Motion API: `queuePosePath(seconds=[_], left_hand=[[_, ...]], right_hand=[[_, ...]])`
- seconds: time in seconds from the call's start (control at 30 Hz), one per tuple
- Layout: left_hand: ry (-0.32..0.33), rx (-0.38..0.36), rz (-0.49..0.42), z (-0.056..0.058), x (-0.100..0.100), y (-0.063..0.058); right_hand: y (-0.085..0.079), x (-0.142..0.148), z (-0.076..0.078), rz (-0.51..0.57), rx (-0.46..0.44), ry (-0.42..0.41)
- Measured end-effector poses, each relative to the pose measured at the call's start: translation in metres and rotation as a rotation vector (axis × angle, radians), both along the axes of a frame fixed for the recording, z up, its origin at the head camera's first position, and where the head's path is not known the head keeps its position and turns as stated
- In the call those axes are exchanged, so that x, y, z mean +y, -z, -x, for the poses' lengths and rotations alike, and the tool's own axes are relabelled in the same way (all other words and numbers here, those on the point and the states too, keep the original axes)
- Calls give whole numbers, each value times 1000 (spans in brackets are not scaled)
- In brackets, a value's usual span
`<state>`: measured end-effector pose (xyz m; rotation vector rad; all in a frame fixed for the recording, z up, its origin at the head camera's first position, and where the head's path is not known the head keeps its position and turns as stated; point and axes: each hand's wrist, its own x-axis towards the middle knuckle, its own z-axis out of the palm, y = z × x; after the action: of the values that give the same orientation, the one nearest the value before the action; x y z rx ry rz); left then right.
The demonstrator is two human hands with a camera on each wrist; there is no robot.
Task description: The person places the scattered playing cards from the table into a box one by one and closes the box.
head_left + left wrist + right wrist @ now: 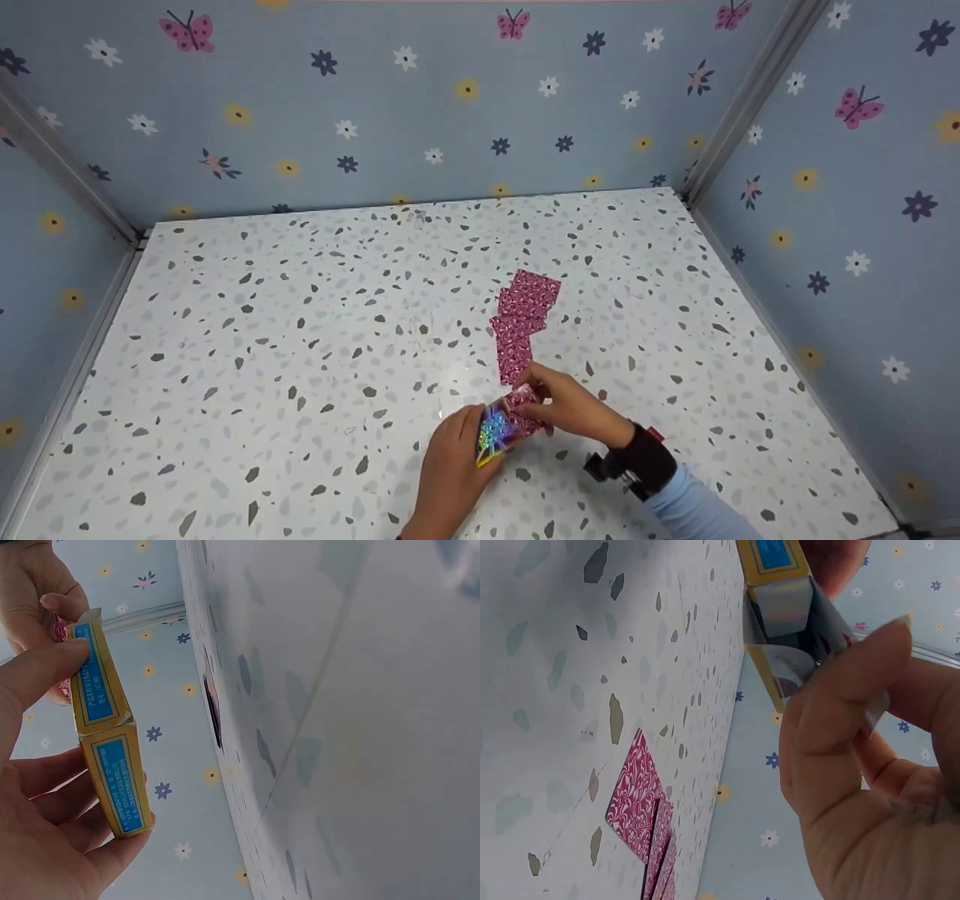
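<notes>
My left hand (452, 454) grips a small card box (493, 433) with a shiny blue and purple face. Its narrow yellow sides with blue labels (114, 784) show in the left wrist view, the thumb on one edge and the fingers beneath. At the box's far end, my right hand (574, 405) pinches a pink patterned playing card (523, 401); how many cards it holds I cannot tell. The right wrist view shows that end of the box open, its flap (786, 660) out beside the curled fingers. Inside, the contents are mostly hidden.
Several pink-backed playing cards (529, 296) lie overlapping in a line on the speckled white table (300, 390), just beyond the hands. Blue flowered panels (420, 97) stand along the table's back and sides. A black band (649, 461) with a device circles the right wrist.
</notes>
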<state>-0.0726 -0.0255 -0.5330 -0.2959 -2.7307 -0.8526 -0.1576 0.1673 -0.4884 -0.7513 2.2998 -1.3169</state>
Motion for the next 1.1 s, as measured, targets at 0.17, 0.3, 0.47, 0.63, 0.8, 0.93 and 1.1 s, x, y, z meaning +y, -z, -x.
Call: queuePosePath(seconds=[0.17, 0.3, 0.47, 0.63, 0.8, 0.93, 1.1], left_hand=[[0, 6, -15, 0, -1, -1], [-1, 27, -17, 0, -1, -1], [-4, 22, -18, 0, 0, -1], [0, -3, -23, 0, 0, -2], [-3, 9, -15, 1, 0, -1], [-3, 18, -9, 1, 0, 0], [-3, 23, -5, 1, 0, 1]], right_hand=[[-2, 0, 0, -37, 71, 8], [-4, 1, 0, -59, 110, 20], [-2, -2, 1, -51, 115, 46], [-3, -6, 0, -48, 116, 45], [-1, -9, -1, -48, 136, 36], [0, -12, -3, -47, 170, 22], [0, -15, -4, -92, 209, 19]])
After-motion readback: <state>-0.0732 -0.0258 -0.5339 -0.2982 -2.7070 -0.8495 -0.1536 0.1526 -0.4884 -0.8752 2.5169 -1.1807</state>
